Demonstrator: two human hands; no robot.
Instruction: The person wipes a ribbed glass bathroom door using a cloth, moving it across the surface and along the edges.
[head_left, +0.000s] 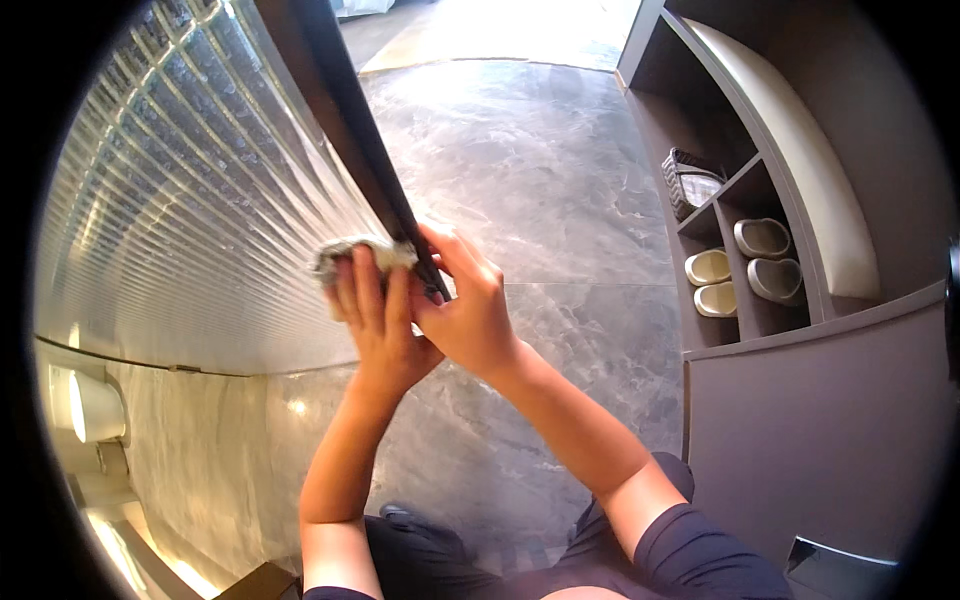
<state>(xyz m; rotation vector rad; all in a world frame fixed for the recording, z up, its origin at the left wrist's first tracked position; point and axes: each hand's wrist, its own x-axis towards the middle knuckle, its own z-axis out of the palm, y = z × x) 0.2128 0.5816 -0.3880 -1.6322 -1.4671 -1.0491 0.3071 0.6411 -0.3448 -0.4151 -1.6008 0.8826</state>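
My left hand (375, 307) presses a crumpled grey-white cloth (339, 259) against a ribbed glass panel (217, 225), with its fingers spread over the cloth. The cloth lies close beside the dark frame edge (360, 142) of the panel. My right hand (469, 300) grips that frame edge near its lower visible end, fingers on the far side and thumb toward my left hand. Both hands are close together, and their wrists nearly touch. Part of the cloth is hidden under my left fingers.
A grey marbled floor (577, 187) extends ahead. At right, a built-in shoe cabinet (810, 405) holds a woven basket (682, 184), cream slippers (709, 268) and grey slippers (763, 238), beside a padded cushion (810, 157). A white toilet (97, 407) stands at the lower left.
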